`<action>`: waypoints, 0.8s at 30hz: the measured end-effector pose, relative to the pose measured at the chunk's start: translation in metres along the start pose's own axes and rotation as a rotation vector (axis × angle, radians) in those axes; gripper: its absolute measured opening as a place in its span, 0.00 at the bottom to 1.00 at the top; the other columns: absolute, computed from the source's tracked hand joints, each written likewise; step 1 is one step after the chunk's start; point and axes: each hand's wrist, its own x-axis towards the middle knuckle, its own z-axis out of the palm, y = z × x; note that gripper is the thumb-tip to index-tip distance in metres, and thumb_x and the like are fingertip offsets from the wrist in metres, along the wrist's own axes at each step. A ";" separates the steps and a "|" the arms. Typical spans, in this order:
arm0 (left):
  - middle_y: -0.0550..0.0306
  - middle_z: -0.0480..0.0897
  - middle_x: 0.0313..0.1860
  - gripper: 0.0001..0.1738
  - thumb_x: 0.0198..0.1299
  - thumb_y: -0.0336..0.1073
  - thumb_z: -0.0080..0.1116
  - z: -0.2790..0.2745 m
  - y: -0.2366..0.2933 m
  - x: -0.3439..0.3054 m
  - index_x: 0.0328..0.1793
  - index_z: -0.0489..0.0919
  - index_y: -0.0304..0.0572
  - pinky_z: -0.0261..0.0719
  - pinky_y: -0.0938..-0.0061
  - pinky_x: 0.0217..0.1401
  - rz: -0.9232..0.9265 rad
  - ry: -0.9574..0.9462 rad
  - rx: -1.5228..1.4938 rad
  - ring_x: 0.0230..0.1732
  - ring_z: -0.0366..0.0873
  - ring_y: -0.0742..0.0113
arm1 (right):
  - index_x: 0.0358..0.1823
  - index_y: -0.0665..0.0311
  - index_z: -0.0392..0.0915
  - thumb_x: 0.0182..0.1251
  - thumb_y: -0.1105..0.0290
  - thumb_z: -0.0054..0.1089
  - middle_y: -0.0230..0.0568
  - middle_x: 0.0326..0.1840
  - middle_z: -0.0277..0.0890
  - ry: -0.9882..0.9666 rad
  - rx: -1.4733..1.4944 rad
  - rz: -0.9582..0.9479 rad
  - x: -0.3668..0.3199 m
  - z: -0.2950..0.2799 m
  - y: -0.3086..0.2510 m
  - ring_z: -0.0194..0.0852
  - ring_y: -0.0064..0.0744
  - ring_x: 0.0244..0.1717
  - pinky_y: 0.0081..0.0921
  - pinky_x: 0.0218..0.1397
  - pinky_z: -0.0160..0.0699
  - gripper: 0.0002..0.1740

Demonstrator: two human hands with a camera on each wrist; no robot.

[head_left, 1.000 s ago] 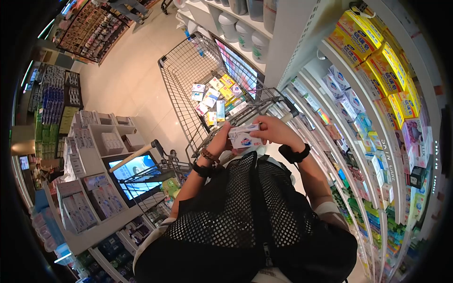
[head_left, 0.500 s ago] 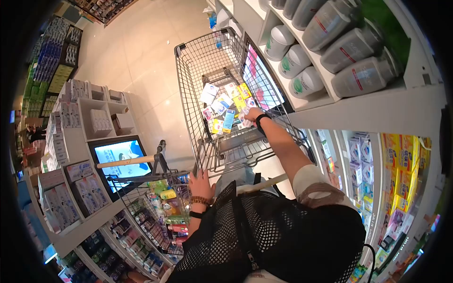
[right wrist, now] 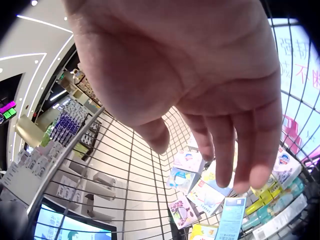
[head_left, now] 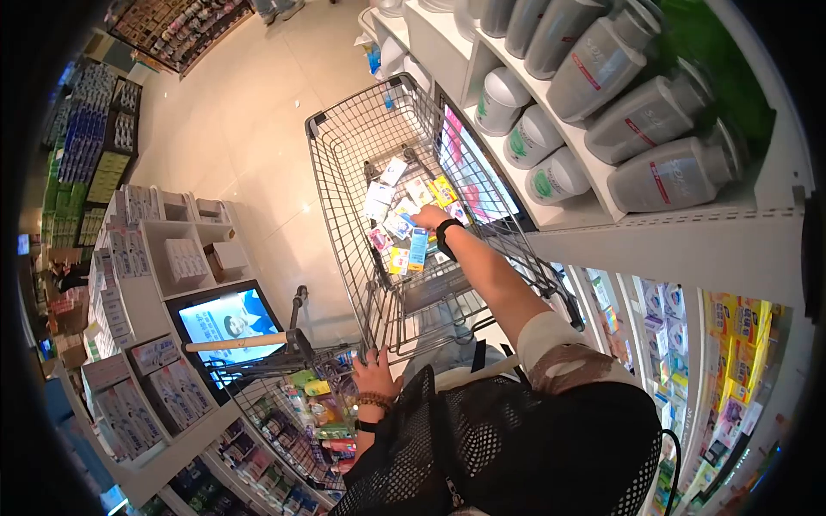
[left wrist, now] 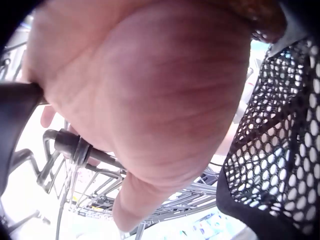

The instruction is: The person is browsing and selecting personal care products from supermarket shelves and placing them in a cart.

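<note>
In the head view my right hand (head_left: 428, 217) reaches down into a wire shopping cart (head_left: 326, 176), over a pile of small boxed goods. Its fingers hang fairly straight above the boxes in the right wrist view, with nothing between them. A tall light-blue box (head_left: 418, 247) lies just below the hand. White boxes (head_left: 379, 199) lie to its left, and a yellow box (head_left: 399, 261) at the near end. My left hand (head_left: 374, 377) has its fingers spread close to the cart's near end. The left wrist view shows its bare palm beside dark cart tubing (left wrist: 75, 146).
A second cart (head_left: 258, 413) with colourful packages stands at the lower left. Beyond it is a display shelf with a lit screen (head_left: 228, 322). Big grey bottles (head_left: 598, 64) fill the shelf on the right. Yellow packs (head_left: 731, 335) stand lower right.
Both hands held a white soap box near my chest at first. My right hand then carried it into the cart and let go. The left hand dropped towards the cart's near end.
</note>
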 end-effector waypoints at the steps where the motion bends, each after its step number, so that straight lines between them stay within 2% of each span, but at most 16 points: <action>1: 0.51 0.63 0.75 0.54 0.48 0.57 0.77 -0.003 0.001 0.002 0.81 0.61 0.60 0.75 0.33 0.63 -0.013 -0.063 0.006 0.75 0.54 0.25 | 0.37 0.73 0.85 0.65 0.46 0.59 0.54 0.35 0.86 -0.062 -0.005 -0.011 -0.025 -0.012 -0.004 0.85 0.48 0.32 0.41 0.39 0.82 0.30; 3: 0.50 0.62 0.78 0.53 0.52 0.61 0.73 -0.011 0.003 0.007 0.82 0.60 0.59 0.73 0.32 0.65 -0.018 -0.170 0.009 0.76 0.53 0.24 | 0.40 0.70 0.87 0.65 0.46 0.60 0.56 0.41 0.87 -0.131 -0.013 0.008 -0.088 -0.035 -0.004 0.87 0.52 0.44 0.46 0.47 0.82 0.29; 4: 0.50 0.62 0.79 0.53 0.54 0.62 0.71 -0.013 0.004 0.007 0.83 0.60 0.59 0.73 0.32 0.66 -0.018 -0.194 0.006 0.77 0.53 0.24 | 0.39 0.69 0.86 0.66 0.47 0.59 0.54 0.43 0.87 -0.021 -0.109 -0.150 -0.114 -0.036 0.003 0.87 0.52 0.44 0.47 0.47 0.82 0.27; 5: 0.50 0.62 0.80 0.52 0.55 0.62 0.70 -0.011 0.006 0.010 0.83 0.60 0.58 0.72 0.32 0.66 -0.024 -0.200 0.033 0.77 0.53 0.25 | 0.45 0.66 0.85 0.68 0.46 0.58 0.52 0.41 0.87 0.069 -0.102 -0.237 -0.154 -0.044 0.008 0.86 0.51 0.42 0.45 0.46 0.82 0.27; 6: 0.51 0.61 0.80 0.52 0.55 0.62 0.70 -0.012 0.009 0.013 0.83 0.60 0.60 0.68 0.30 0.68 -0.049 -0.215 0.060 0.78 0.52 0.26 | 0.51 0.63 0.85 0.70 0.45 0.56 0.50 0.40 0.87 0.162 -0.100 -0.322 -0.202 -0.057 0.010 0.86 0.51 0.40 0.43 0.45 0.81 0.27; 8: 0.52 0.59 0.82 0.50 0.55 0.63 0.69 -0.026 0.024 0.016 0.83 0.61 0.62 0.59 0.25 0.72 -0.070 -0.262 0.068 0.80 0.49 0.27 | 0.53 0.59 0.84 0.72 0.50 0.56 0.48 0.41 0.86 0.305 0.079 -0.421 -0.301 -0.085 0.018 0.86 0.50 0.43 0.43 0.47 0.81 0.22; 9: 0.53 0.58 0.84 0.49 0.56 0.63 0.67 -0.032 0.035 0.014 0.82 0.62 0.62 0.53 0.23 0.73 -0.098 -0.265 0.124 0.81 0.47 0.27 | 0.51 0.59 0.84 0.72 0.54 0.58 0.47 0.37 0.86 0.441 0.100 -0.466 -0.345 -0.089 0.027 0.86 0.48 0.39 0.42 0.43 0.81 0.18; 10: 0.53 0.56 0.85 0.48 0.57 0.63 0.66 -0.035 0.047 0.012 0.82 0.63 0.63 0.48 0.21 0.75 -0.126 -0.264 0.179 0.82 0.45 0.27 | 0.51 0.59 0.84 0.72 0.54 0.58 0.47 0.37 0.86 0.472 0.109 -0.438 -0.384 -0.090 0.042 0.86 0.48 0.39 0.42 0.43 0.81 0.18; 11: 0.53 0.55 0.86 0.47 0.58 0.62 0.65 -0.034 0.055 0.008 0.82 0.63 0.62 0.44 0.20 0.76 -0.132 -0.215 0.253 0.83 0.42 0.28 | 0.50 0.59 0.84 0.71 0.56 0.59 0.46 0.35 0.85 0.627 0.175 -0.379 -0.420 -0.088 0.057 0.86 0.47 0.36 0.41 0.40 0.81 0.16; 13: 0.52 0.55 0.86 0.47 0.58 0.62 0.65 -0.034 0.078 0.006 0.82 0.63 0.60 0.44 0.20 0.75 -0.065 -0.092 0.276 0.83 0.42 0.27 | 0.48 0.58 0.84 0.70 0.60 0.60 0.43 0.30 0.84 0.938 0.252 -0.228 -0.471 -0.072 0.101 0.84 0.48 0.31 0.42 0.38 0.81 0.13; 14: 0.51 0.55 0.85 0.47 0.58 0.61 0.66 -0.034 0.090 0.004 0.82 0.63 0.59 0.45 0.20 0.75 -0.023 0.020 0.276 0.83 0.42 0.27 | 0.47 0.58 0.83 0.70 0.62 0.60 0.41 0.28 0.84 1.085 0.263 -0.143 -0.487 -0.057 0.129 0.83 0.49 0.29 0.43 0.38 0.82 0.11; 16: 0.49 0.58 0.84 0.48 0.59 0.60 0.65 -0.041 0.120 -0.005 0.83 0.62 0.54 0.50 0.23 0.75 0.074 0.060 0.273 0.83 0.45 0.30 | 0.45 0.61 0.84 0.68 0.65 0.60 0.45 0.31 0.83 1.136 0.265 0.155 -0.506 -0.029 0.185 0.83 0.50 0.35 0.43 0.44 0.82 0.10; 18: 0.47 0.62 0.81 0.50 0.59 0.61 0.65 -0.033 0.144 -0.009 0.83 0.60 0.48 0.55 0.28 0.75 0.302 0.262 0.170 0.82 0.50 0.33 | 0.47 0.62 0.83 0.67 0.65 0.61 0.48 0.34 0.83 1.277 0.107 0.103 -0.485 0.009 0.261 0.82 0.51 0.40 0.43 0.47 0.81 0.12; 20: 0.44 0.64 0.80 0.53 0.59 0.60 0.66 -0.022 0.158 -0.004 0.83 0.57 0.39 0.59 0.34 0.75 0.485 0.251 0.177 0.80 0.56 0.35 | 0.49 0.62 0.82 0.67 0.65 0.62 0.50 0.37 0.83 1.412 -0.059 0.053 -0.478 0.011 0.290 0.82 0.51 0.44 0.44 0.50 0.80 0.14; 22: 0.42 0.65 0.79 0.55 0.58 0.58 0.67 -0.016 0.168 -0.010 0.82 0.57 0.33 0.62 0.37 0.74 0.501 0.231 0.050 0.78 0.59 0.34 | 0.58 0.64 0.78 0.68 0.65 0.64 0.49 0.43 0.84 1.482 -0.537 -0.003 -0.466 -0.001 0.294 0.82 0.49 0.47 0.42 0.44 0.80 0.20; 24: 0.41 0.67 0.76 0.54 0.57 0.56 0.67 -0.018 0.185 -0.030 0.81 0.58 0.30 0.64 0.40 0.73 0.308 0.292 0.208 0.78 0.60 0.36 | 0.58 0.62 0.76 0.65 0.63 0.67 0.47 0.42 0.85 1.448 -0.545 0.087 -0.446 -0.009 0.304 0.84 0.49 0.45 0.44 0.44 0.82 0.22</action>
